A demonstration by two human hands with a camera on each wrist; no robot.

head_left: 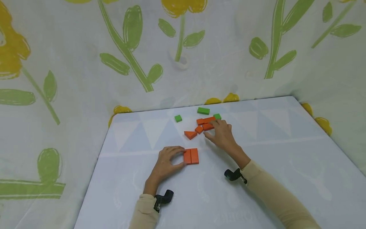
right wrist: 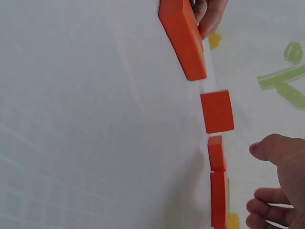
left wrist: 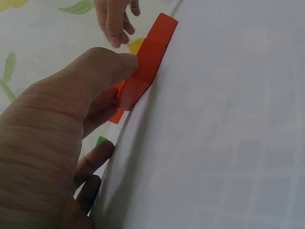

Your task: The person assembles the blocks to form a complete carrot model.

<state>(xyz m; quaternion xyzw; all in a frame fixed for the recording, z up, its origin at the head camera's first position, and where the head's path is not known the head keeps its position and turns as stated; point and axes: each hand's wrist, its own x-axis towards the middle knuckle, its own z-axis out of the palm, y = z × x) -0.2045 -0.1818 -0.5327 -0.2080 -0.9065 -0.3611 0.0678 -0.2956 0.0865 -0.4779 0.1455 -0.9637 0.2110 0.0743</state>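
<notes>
Two flat orange blocks (head_left: pixel 194 156) lie side by side on the table. My left hand (head_left: pixel 166 162) pinches the left one between thumb and forefinger at its near and far ends. In the left wrist view, the thumb of the left hand (left wrist: pixel 71 90) rests against an orange block (left wrist: pixel 134 93). Farther back, my right hand (head_left: pixel 223 135) hovers over a group of orange blocks (head_left: pixel 208 126), thumb and fingers spread apart. The right wrist view shows this right hand (right wrist: pixel 286 176) beside an orange square block (right wrist: pixel 217 111), with a gap between them.
An orange triangular block (head_left: pixel 190 135) and a small orange block (head_left: pixel 199 129) lie between the hands. Toward the back edge are a green rectangular block (head_left: pixel 203 111), a small green block (head_left: pixel 178 118) and another green block (head_left: pixel 217 116). Flower-patterned cloth (head_left: pixel 211 63) hangs behind the table.
</notes>
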